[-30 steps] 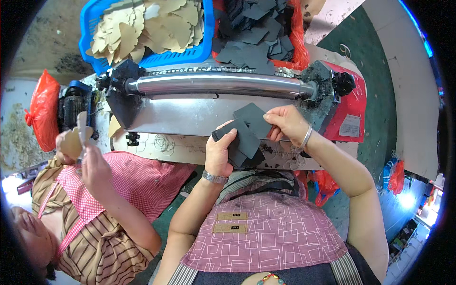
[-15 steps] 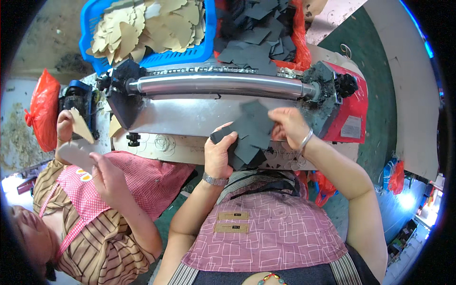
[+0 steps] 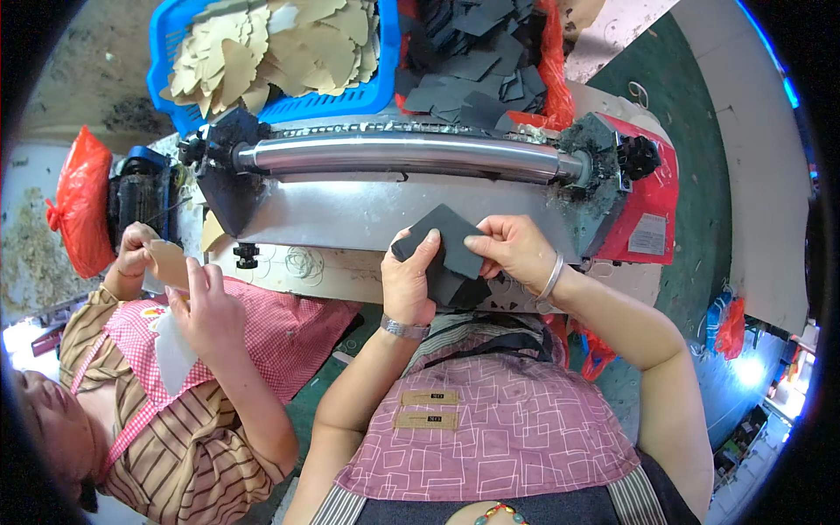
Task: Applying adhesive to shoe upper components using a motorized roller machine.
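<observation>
My left hand (image 3: 409, 278) is closed around a stack of dark grey, flat cut pieces (image 3: 442, 234), its thumb pressed on top. Between the thumb and fingers of my right hand (image 3: 512, 249) is the right-hand edge of a grey piece in that stack. Whether this piece is lifted clear of the others I cannot tell. Both hands are just on my side of a machine with a shiny steel roller (image 3: 402, 157) and a flat metal plate (image 3: 350, 210) before it. Beyond the roller is a heap of similar dark grey pieces (image 3: 477, 70) on red plastic.
A blue basket (image 3: 389, 70) of beige cut pieces (image 3: 289, 44) stands behind the machine's left part. Its right end has a red housing (image 3: 643, 197) and a black knob (image 3: 639, 157). At my left, a co-worker (image 3: 192, 420) handles beige pieces near a red bag (image 3: 80, 206).
My right hand has drawn down and left, pinching lower on the stack. The fanned pieces now lie more squarely together. Another dark piece shows at the heap's near edge. The co-worker's hands have shifted.
</observation>
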`<move>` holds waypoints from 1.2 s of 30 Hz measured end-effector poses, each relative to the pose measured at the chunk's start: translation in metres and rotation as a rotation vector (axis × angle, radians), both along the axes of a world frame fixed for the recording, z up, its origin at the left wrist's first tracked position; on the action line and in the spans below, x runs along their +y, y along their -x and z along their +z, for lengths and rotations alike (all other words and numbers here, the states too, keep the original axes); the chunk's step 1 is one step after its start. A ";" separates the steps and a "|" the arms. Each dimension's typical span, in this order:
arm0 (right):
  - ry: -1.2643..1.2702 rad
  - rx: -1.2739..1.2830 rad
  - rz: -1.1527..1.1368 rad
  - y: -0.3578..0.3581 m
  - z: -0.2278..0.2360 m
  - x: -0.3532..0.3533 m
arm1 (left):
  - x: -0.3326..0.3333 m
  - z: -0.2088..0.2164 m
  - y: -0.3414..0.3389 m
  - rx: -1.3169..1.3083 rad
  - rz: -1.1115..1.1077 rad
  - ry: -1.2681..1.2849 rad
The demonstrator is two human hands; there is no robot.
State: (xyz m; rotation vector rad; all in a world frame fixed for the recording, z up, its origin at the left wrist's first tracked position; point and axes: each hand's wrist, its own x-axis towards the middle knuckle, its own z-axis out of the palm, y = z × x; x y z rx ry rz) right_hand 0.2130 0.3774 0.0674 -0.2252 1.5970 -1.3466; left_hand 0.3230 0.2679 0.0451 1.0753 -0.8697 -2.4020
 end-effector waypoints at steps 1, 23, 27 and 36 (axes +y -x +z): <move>-0.061 -0.020 -0.027 0.006 0.000 0.002 | -0.001 0.009 0.000 0.066 -0.038 -0.097; -0.012 0.197 0.100 0.013 0.012 0.011 | -0.007 0.016 -0.006 0.014 -0.122 -0.131; -0.121 0.168 0.131 0.023 0.006 0.013 | -0.008 0.012 -0.010 0.098 -0.210 -0.242; -0.193 -0.155 -0.018 0.021 0.012 0.013 | -0.006 0.007 -0.005 -0.059 -0.019 0.035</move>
